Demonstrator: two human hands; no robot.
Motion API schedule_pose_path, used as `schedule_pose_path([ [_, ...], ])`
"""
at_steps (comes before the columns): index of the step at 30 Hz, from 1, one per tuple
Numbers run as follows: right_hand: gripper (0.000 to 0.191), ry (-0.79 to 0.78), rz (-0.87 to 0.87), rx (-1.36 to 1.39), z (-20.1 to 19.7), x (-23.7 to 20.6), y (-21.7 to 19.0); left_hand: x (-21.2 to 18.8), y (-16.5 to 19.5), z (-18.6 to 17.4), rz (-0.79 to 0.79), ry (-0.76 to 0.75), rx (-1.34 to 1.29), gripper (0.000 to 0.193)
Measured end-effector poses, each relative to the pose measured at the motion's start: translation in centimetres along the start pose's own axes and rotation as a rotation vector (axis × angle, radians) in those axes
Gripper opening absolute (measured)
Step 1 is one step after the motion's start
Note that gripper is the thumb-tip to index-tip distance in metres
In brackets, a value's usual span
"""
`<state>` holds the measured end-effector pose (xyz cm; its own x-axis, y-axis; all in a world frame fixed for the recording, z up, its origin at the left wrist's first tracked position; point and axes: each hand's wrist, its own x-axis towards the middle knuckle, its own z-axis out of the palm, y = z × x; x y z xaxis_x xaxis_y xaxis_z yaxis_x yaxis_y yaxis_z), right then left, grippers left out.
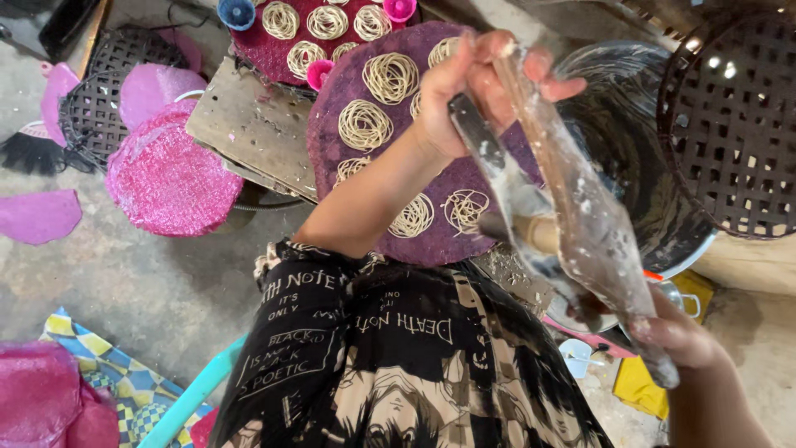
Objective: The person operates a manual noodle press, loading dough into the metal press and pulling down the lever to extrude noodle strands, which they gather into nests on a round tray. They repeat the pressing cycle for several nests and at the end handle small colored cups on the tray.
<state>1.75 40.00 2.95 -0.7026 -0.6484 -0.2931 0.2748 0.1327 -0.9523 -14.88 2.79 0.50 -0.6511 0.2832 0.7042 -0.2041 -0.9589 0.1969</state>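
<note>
Left hand [477, 79] grips the upper end of the dough-smeared clear bag [580, 216] over the purple mat [373, 91] of noodle nests – right hand [676, 336] pinches its lower end beside the mat, bag slanting between them.

Bare concrete floor [157, 282] carrying everything: pink woven mats [170, 178] stacked around 10 o'clock, loose pink piece [37, 216] at 9, checkered cloth [99, 365] down at 8, yellow rag [638, 386] at 4
</note>
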Motion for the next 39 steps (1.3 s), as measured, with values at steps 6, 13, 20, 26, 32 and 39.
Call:
schedule_pose_path([
  [6,0.093,-0.049,-0.025,-0.078,-0.2,1.9,-0.5,2.4,1.3,0.0,0.069,-0.088,0.075,0.042],
  [13,0.096,-0.052,-0.005,-0.025,0.3,-0.1,2.5,-1.0,0.6,0.6,-0.037,0.012,0.03,0.045],
  [20,0.09,0.012,0.043,-0.115,-2.0,0.9,2.7,1.5,0.1,-1.0,0.02,0.02,0.077,0.046],
  [26,0.092,0.02,0.034,-0.069,-0.4,2.8,4.1,0.1,1.9,-0.3,0.007,0.072,0.073,0.05],
  [32,0.098,0.07,0.114,0.106,0.9,0.7,4.9,-2.7,-0.5,-1.7,-0.084,0.147,0.033,0.046],
  [39,0.091,0.073,0.101,0.043,-1.5,-0.2,3.6,0.0,-2.9,-4.2,-0.118,0.195,-0.039,0.041],
])
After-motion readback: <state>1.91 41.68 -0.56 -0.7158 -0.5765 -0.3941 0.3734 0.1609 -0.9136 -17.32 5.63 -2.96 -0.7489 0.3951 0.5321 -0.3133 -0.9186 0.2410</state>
